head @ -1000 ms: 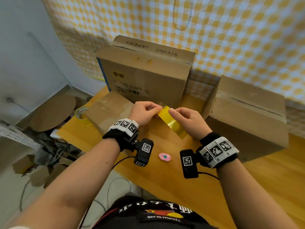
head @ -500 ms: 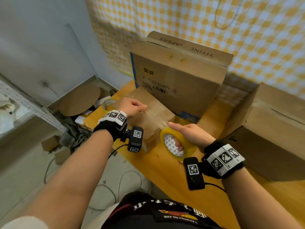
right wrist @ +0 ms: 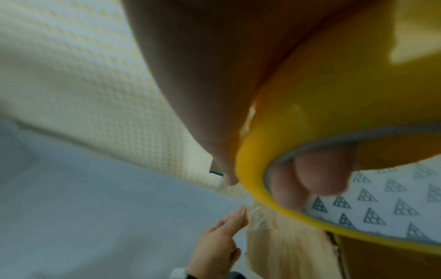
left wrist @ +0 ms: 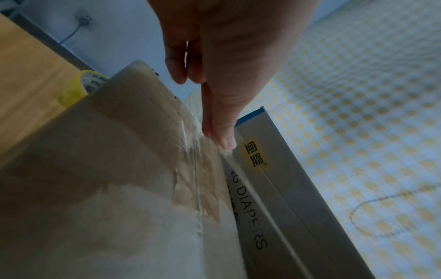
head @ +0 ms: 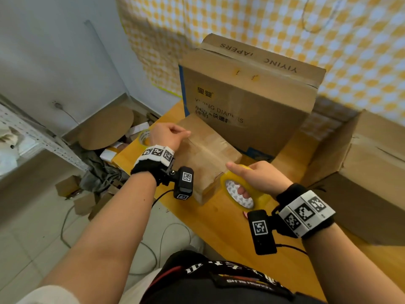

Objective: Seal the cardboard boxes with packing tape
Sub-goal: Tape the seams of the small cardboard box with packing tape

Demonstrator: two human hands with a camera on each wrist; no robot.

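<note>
A small flat cardboard box [head: 208, 154] lies on the wooden table [head: 219, 224], old clear tape shining on its top. At the box's far end my left hand [head: 186, 133] pinches the loose end of the tape strip between thumb and forefinger; the left wrist view shows that pinch [left wrist: 219, 139] pressed to the box top [left wrist: 119, 169]. My right hand [head: 237, 178] grips the yellow tape roll [head: 240, 191] at the box's near corner, thumb on top and fingers [right wrist: 310, 179] hooked through the core. The roll [right wrist: 322, 113] fills the right wrist view.
A tall diaper carton [head: 247, 99] stands right behind the small box. Another large box [head: 368, 172] sits at the right. A second tape roll [head: 144, 137] lies at the table's left corner. Cardboard scraps, a round board [head: 107, 126] and cables cover the floor on the left.
The hands parted from working the roll together at the table's middle. My left hand drew the tape end out over the small box. My right hand carried the roll to its near corner.
</note>
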